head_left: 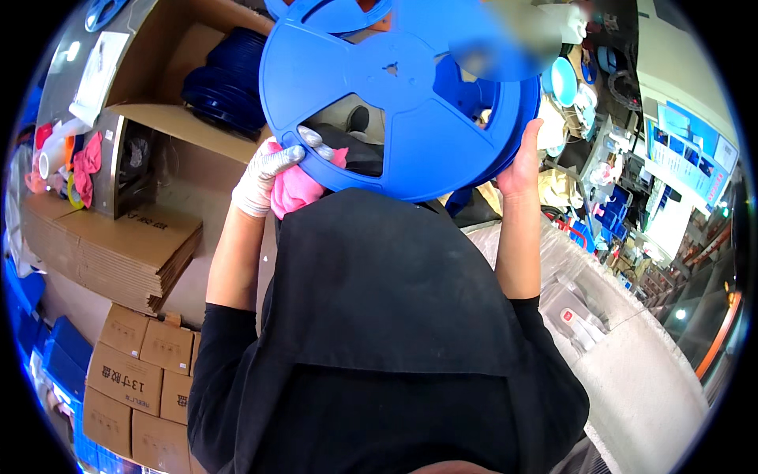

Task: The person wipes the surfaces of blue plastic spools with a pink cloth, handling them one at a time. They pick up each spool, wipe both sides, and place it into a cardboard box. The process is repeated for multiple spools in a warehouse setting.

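Note:
A large blue plastic reel [395, 83] with wide cut-out windows is held up in front of me, its flat face toward me. My left hand [259, 178], in a white glove with greyish fingertips, is closed on the reel's lower left rim, its fingers reaching into a window. Bunched under that same hand, a pink cloth [296, 189] lies against the rim. My bare right hand [521, 166] grips the right edge, thumb along the rim; its other fingers are hidden behind the reel. Part of another blue reel [335, 17] shows beyond the top edge.
To the left, an open cardboard box [178, 122] holds dark blue reels [225, 83]. Below it lie flattened cartons [110, 245] and stacked closed boxes [130, 371]. A whitish plastic-wrapped surface [632, 371] stands at right, with a light blue basin [560, 81] farther off.

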`<state>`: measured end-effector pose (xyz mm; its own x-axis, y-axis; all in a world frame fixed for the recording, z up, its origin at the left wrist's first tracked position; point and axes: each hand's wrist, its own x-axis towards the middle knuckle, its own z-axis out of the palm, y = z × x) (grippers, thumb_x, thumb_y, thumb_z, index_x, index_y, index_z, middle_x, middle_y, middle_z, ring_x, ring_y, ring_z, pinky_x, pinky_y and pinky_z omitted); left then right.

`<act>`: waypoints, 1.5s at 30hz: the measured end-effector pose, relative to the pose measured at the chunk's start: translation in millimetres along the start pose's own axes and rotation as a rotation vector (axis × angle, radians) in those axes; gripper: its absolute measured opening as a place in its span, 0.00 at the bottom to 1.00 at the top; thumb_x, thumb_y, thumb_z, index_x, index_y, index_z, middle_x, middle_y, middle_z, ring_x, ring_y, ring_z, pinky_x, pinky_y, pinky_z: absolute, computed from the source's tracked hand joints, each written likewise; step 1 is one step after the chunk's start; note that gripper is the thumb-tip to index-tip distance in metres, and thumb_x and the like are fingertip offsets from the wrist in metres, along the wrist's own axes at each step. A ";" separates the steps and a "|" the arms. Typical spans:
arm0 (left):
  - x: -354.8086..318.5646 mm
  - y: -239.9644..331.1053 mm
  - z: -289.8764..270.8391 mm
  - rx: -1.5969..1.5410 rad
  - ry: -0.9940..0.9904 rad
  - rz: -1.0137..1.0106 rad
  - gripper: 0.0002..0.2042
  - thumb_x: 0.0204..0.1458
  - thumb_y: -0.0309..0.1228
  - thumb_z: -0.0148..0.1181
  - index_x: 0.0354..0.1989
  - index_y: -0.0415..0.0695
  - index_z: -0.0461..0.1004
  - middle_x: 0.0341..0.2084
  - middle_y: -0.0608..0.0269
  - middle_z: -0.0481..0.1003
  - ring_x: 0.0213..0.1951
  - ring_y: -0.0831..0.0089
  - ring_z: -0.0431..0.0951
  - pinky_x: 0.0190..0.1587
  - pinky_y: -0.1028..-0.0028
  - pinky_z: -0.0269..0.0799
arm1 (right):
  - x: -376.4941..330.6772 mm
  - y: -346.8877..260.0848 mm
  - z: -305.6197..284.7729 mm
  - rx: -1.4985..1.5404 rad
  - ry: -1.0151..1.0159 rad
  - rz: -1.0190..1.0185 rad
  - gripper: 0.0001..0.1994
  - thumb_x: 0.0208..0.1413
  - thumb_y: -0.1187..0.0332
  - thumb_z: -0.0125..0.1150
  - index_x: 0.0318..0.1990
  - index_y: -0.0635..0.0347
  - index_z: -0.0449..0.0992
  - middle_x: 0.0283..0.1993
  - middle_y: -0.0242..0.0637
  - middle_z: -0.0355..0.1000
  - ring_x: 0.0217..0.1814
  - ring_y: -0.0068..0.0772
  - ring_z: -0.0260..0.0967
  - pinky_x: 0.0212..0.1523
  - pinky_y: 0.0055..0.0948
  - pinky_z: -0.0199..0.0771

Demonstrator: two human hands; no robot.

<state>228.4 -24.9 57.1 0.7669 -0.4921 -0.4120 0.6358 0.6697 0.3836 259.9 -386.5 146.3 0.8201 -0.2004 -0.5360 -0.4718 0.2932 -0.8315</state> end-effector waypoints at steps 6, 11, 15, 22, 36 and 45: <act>-39.3 11.3 -33.9 0.095 0.284 0.151 0.14 0.47 0.27 0.63 0.42 0.39 0.71 0.36 0.56 0.75 0.42 0.67 0.76 0.49 0.68 0.73 | 8.5 26.3 -21.7 -0.276 0.238 0.122 0.31 0.60 0.37 0.37 0.44 0.58 0.71 0.44 0.34 0.70 0.44 0.30 0.71 0.34 0.29 0.76; -72.9 6.7 -75.3 0.418 0.678 0.350 0.08 0.52 0.24 0.58 0.41 0.39 0.73 0.33 0.62 0.76 0.37 0.76 0.74 0.44 0.76 0.70 | 2.7 45.9 -27.6 -0.291 0.274 0.168 0.25 0.63 0.43 0.42 0.40 0.59 0.71 0.39 0.37 0.71 0.42 0.30 0.73 0.29 0.28 0.75; -57.7 -27.9 -155.6 0.881 0.997 0.443 0.09 0.52 0.29 0.56 0.40 0.40 0.73 0.26 0.61 0.76 0.28 0.74 0.74 0.36 0.75 0.70 | -1.7 48.9 -15.1 -0.324 0.206 0.146 0.22 0.63 0.48 0.45 0.39 0.60 0.71 0.36 0.37 0.72 0.36 0.34 0.76 0.24 0.27 0.72; -8.5 -19.6 -168.6 1.318 1.424 0.028 0.11 0.51 0.36 0.52 0.35 0.41 0.72 0.29 0.46 0.78 0.34 0.50 0.79 0.38 0.61 0.73 | -16.0 33.2 -4.3 -0.244 0.114 -0.026 0.20 0.65 0.52 0.43 0.34 0.61 0.69 0.41 0.43 0.73 0.28 0.34 0.75 0.18 0.22 0.69; 48.1 -12.6 -260.9 1.045 1.366 -0.098 0.34 0.42 0.45 0.65 0.53 0.30 0.66 0.47 0.39 0.73 0.50 0.52 0.75 0.53 0.65 0.68 | -53.4 -5.7 16.8 0.106 0.065 -0.319 0.20 0.63 0.51 0.40 0.31 0.58 0.67 0.60 0.56 0.63 0.18 0.27 0.65 0.13 0.20 0.60; 67.2 -10.3 -151.9 0.981 0.915 0.471 0.33 0.47 0.27 0.66 0.63 0.38 0.58 0.53 0.50 0.69 0.53 0.65 0.70 0.56 0.72 0.64 | -41.3 2.7 -9.1 0.662 -0.371 -0.170 0.24 0.63 0.49 0.40 0.28 0.63 0.66 0.66 0.59 0.55 0.14 0.19 0.56 0.14 0.19 0.57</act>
<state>260.1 19.6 -100.0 0.8347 0.4461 -0.3228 0.4330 -0.1696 0.8853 221.8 -385.9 164.9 0.9736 -0.0010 -0.2284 -0.1341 0.8068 -0.5754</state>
